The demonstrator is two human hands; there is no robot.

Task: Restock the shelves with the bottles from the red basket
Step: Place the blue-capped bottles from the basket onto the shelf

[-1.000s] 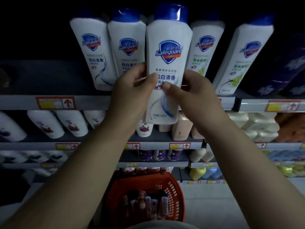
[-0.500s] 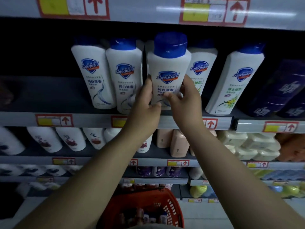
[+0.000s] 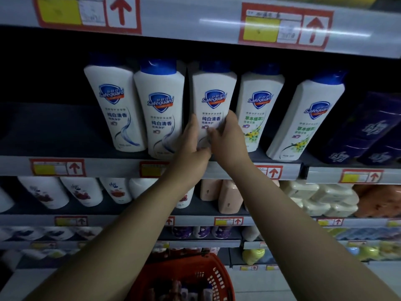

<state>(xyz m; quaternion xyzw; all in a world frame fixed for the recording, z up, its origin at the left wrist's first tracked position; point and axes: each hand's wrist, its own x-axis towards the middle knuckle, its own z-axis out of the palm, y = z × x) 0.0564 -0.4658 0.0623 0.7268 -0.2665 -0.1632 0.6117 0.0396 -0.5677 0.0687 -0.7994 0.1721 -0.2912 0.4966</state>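
A white Safeguard bottle with a blue cap stands upright on the dark shelf, third in a row of like bottles. My left hand grips its lower left side and my right hand grips its lower right side, fingers wrapped round the base. The red basket sits low at the bottom centre, holding several small bottles, partly hidden by my forearms.
Two white bottles stand just left of the held one and two green-label ones just right. Dark purple packs fill the far right. The shelf's left end is bare. Lower shelves hold bottles and soap packs.
Both hands have carried the bottle up from in front of the shelf and back into the row, where it now stands level with its neighbours. The view has tilted upward.
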